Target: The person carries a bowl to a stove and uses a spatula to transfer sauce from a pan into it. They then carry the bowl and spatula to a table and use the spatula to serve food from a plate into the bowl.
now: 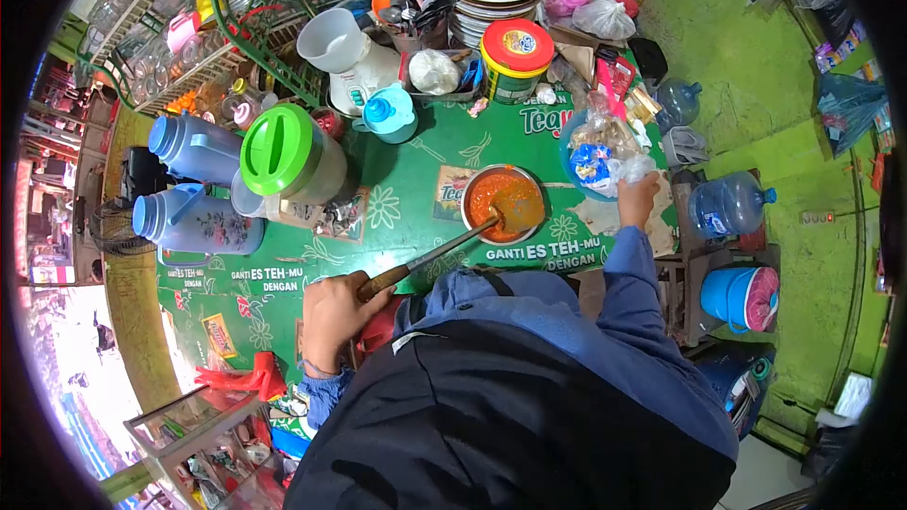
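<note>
A metal bowl of orange-red sauce [491, 191] stands on the green printed tablecloth [387, 246]. My left hand [335, 314] is wrapped round the wooden handle of a long ladle [444, 248], whose head lies in the sauce. To the right, my right hand [639, 198] is closed at a clear plastic bag [631, 170], at the edge of a blue basin [570, 153]. Inside the basin are more plastic bags and a blue-and-white packet [591, 162]. My right fingertips are partly hidden.
A green-lidded container [274, 151] and blue flasks [194, 219] stand at the left. Along the back are a blue jug [390, 115], a red-lidded tub [516, 57] and stacked plates [494, 5]. Right of the table is a large water bottle [727, 206].
</note>
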Demonstrator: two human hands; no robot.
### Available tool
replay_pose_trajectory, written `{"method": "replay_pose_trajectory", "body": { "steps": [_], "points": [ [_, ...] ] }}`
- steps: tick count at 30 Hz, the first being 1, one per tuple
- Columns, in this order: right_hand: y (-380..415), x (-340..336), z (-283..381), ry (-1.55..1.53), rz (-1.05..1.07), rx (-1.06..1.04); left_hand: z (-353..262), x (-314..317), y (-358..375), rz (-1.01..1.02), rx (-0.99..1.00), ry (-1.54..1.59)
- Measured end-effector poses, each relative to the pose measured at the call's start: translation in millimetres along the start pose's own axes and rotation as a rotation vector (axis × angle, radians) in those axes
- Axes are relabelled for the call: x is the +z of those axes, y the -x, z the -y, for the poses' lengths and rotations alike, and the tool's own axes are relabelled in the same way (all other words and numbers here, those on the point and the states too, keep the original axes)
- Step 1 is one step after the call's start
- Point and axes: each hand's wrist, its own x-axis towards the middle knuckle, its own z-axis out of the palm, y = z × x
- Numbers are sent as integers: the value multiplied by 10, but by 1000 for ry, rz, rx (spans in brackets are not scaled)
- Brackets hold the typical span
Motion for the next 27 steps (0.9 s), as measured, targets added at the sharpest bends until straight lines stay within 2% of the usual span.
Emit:
{"method": "replay_pose_trajectory", "body": {
  "steps": [6,8,9,11,15,17,18,19,20,21,23,27],
  "points": [
    [-189,247,-102,-23,-43,-7,7,22,-14,3,21,1],
    [-296,407,-430,6,-67,-158,-3,8,-13,5,23,2],
    [-227,234,-343,6,-67,-158,-1,-2,-12,11,23,-1],
    [-114,-164,-192,-490,479,171,7,-7,-18,16,23,-3],
    [-239,-335,-523,-616,647,183,20,10,-53,7,15,-7],
    [-192,-313,-721,-1068,532,369,22,7,-60,10,11,-10],
    [-146,-229,-845,-1067,531,369,22,-5,-58,4,20,-7],
    [-117,-45,-1050,-1078,546,472,25,-13,-57,-2,28,-4],
    [-59,-17,-1015,-1088,563,573,32,-16,-57,-3,25,-4],
    [-29,-8,-980,-1088,566,571,41,-19,-59,-4,35,-11],
    [97,3,-822,-1246,918,554,46,-36,-63,-6,41,-19],
    [156,207,-686,-1476,1053,535,55,-57,-66,-11,36,0]
  ]
}}
